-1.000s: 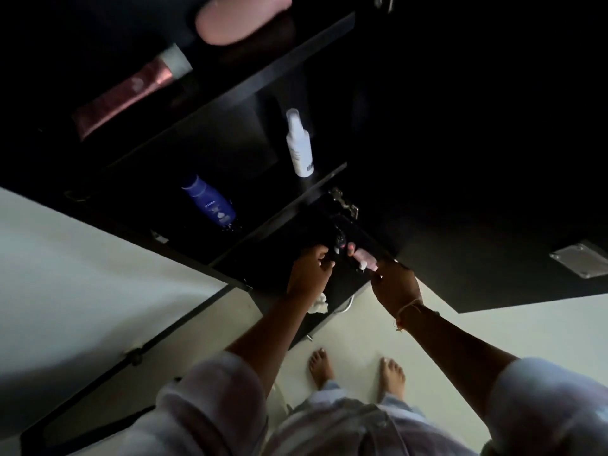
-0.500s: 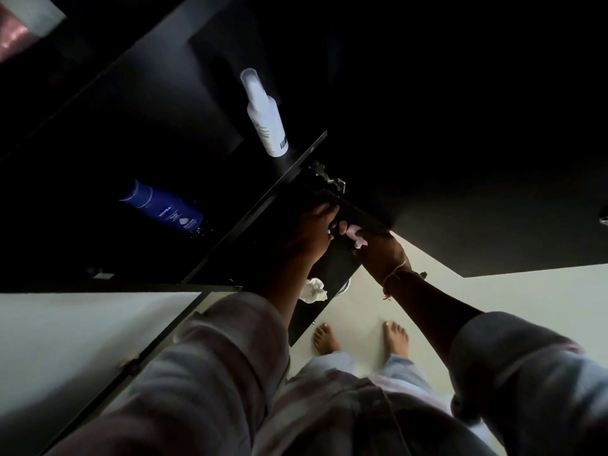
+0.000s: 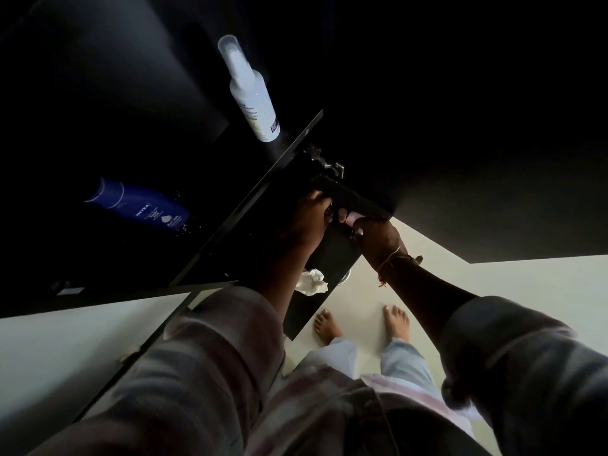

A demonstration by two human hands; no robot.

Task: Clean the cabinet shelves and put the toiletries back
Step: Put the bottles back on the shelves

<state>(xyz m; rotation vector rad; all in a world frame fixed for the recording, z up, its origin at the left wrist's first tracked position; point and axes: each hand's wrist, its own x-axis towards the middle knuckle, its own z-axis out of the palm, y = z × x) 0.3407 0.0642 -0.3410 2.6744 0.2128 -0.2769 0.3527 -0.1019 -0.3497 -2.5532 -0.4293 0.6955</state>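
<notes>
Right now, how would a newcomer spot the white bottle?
Find the dark open cabinet, then its shelf edge running diagonally. The white bottle stands just above that edge, near its upper end. Unlike the blue Nivea bottle, it is slim with a clear cap.

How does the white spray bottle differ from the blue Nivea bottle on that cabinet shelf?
The white spray bottle is slim with a clear cap; the blue Nivea bottle is stouter with a blue cap. The white one carries small dark print, the blue one white lettering. Both stand upright on the same dark shelf.
</notes>
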